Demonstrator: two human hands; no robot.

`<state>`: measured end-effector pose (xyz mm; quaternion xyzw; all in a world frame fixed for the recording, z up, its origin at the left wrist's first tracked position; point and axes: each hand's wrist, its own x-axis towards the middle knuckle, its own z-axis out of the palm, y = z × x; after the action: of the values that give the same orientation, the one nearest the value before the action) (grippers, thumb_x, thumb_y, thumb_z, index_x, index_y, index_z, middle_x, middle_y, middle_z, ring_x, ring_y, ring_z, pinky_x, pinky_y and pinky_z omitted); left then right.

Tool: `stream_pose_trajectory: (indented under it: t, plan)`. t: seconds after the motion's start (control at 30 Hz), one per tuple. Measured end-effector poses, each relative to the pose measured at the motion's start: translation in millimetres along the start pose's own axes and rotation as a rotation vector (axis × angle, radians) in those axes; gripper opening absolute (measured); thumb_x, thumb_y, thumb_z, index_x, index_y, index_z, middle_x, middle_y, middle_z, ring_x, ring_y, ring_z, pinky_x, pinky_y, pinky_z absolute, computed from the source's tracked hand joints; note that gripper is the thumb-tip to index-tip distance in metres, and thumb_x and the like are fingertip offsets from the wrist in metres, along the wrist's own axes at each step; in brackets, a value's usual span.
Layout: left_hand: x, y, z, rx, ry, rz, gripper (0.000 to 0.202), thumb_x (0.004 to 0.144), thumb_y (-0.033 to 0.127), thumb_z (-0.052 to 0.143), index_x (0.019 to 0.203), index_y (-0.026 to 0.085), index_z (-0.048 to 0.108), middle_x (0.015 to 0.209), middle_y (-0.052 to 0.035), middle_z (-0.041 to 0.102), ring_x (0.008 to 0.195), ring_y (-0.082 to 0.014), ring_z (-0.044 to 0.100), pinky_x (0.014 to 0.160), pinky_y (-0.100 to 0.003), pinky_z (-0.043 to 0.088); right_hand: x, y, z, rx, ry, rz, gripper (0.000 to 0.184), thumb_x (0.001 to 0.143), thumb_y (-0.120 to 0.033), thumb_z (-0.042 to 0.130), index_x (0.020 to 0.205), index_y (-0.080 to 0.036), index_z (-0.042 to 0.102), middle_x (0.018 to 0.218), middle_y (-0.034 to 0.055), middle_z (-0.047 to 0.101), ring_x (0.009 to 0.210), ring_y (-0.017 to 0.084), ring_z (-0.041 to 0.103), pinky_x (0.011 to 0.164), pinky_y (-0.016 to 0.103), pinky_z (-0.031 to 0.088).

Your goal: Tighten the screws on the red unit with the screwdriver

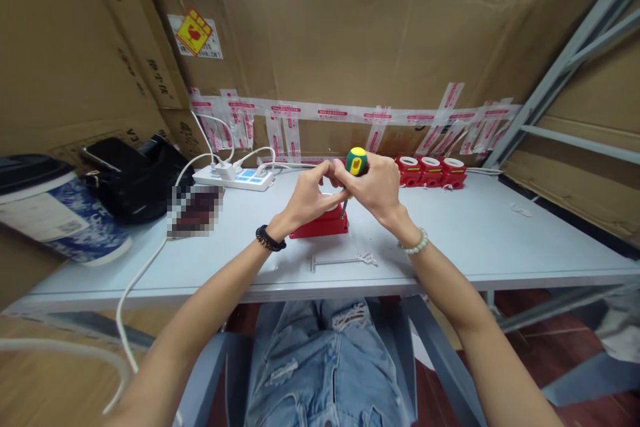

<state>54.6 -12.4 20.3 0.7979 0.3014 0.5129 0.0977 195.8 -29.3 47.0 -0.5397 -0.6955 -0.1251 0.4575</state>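
Note:
My right hand (376, 188) is wrapped around the green and yellow handle of a screwdriver (357, 161). Its thin metal shaft points down at the right end of a red, box-like device (320, 225) lying on the table. My left hand (311, 195) is curled over that device, its thumb and fingertips closing on the screwdriver near the shaft, partly hidden behind my right hand. Just in front of the device lies a thin T-shaped metal piece (337, 261), with a cluster of small pale parts (369, 258) at its right end.
Several red devices with round white tops (431, 172) stand in a row at the back right. A white power strip (234, 177) with plugged-in cables, a blurred dark item (196, 211), a black bag (135, 180) and a large cup (60, 210) occupy the left. Cardboard (350, 33) walls the back.

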Motion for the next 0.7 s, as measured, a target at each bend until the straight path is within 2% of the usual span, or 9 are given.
stream_pose_trajectory:
  t: [0.1,0.27,0.37,0.43,0.53,0.6,0.7]
  plan:
    - [-1.9,-3.5,-1.0,-0.037,-0.015,-0.015,0.015,0.073,0.026,0.065,0.077,0.017,0.054,0.069,0.0031,0.06,0.066,-0.0106,0.054,0.062,-0.024,0.039,0.5,0.2,-1.9,0.036,-0.003,-0.012,0.042,0.079,-0.06,0.05,0.068,-0.02,0.054,0.056,-0.0006,0.055,0.051,0.013,0.047,0.052,0.025,0.028]
    - [-3.1,-9.9,0.4,-0.065,-0.05,-0.032,0.015,0.071,0.025,0.065,0.082,0.017,0.059,0.072,0.0022,0.064,0.067,-0.0111,0.057,0.061,-0.024,0.04,3.8,-3.9,-11.8,0.142,-0.022,-0.097,0.039,0.083,-0.053,0.048,0.102,-0.02,0.056,0.066,-0.0026,0.059,0.056,0.012,0.051,0.055,0.023,0.031]
    - [-3.9,-13.5,-1.0,-0.043,-0.079,-0.024,0.017,0.075,0.027,0.063,0.089,0.018,0.06,0.08,0.0007,0.066,0.075,-0.0138,0.06,0.069,-0.027,0.043,6.5,-7.3,-17.3,0.043,-0.098,-0.15,0.034,0.089,-0.048,0.041,0.097,-0.02,0.058,0.065,-0.0019,0.058,0.056,0.012,0.05,0.056,0.024,0.031]
    - [-5.9,-17.2,-4.9,0.002,-0.171,-0.006,0.027,0.076,0.033,0.063,0.099,0.019,0.058,0.096,-0.0027,0.067,0.09,-0.0183,0.061,0.079,-0.031,0.044,9.0,-10.5,-20.7,-0.084,-0.141,-0.151,0.034,0.09,-0.047,0.039,0.092,-0.02,0.059,0.063,-0.0001,0.058,0.055,0.014,0.051,0.055,0.025,0.03]
    - [-11.2,-24.9,-12.4,0.151,-0.437,-0.01,0.049,0.071,0.048,0.068,0.109,0.021,0.053,0.115,-0.0075,0.061,0.109,-0.0273,0.055,0.09,-0.041,0.042,15.0,-18.1,-26.9,-0.311,-0.176,-0.105,0.042,0.09,-0.051,0.037,0.089,-0.017,0.06,0.065,0.006,0.061,0.06,0.019,0.055,0.057,0.028,0.031]
    - [-15.0,-29.8,-15.8,0.226,-0.596,-0.065,0.061,0.065,0.055,0.071,0.112,0.023,0.05,0.114,-0.0083,0.061,0.107,-0.0301,0.057,0.089,-0.043,0.042,20.6,-24.4,-31.0,-0.412,-0.214,-0.084,0.052,0.089,-0.058,0.034,0.084,-0.014,0.062,0.069,0.0116,0.062,0.065,0.023,0.057,0.059,0.03,0.033]
    - [-17.8,-34.9,-16.4,0.218,-0.696,-0.135,0.066,0.062,0.053,0.074,0.114,0.023,0.046,0.112,-0.008,0.063,0.099,-0.0285,0.061,0.082,-0.038,0.046,29.6,-32.8,-33.7,-0.455,-0.297,-0.116,0.052,0.09,-0.056,0.036,0.081,-0.012,0.063,0.073,0.016,0.062,0.073,0.026,0.059,0.062,0.033,0.036]
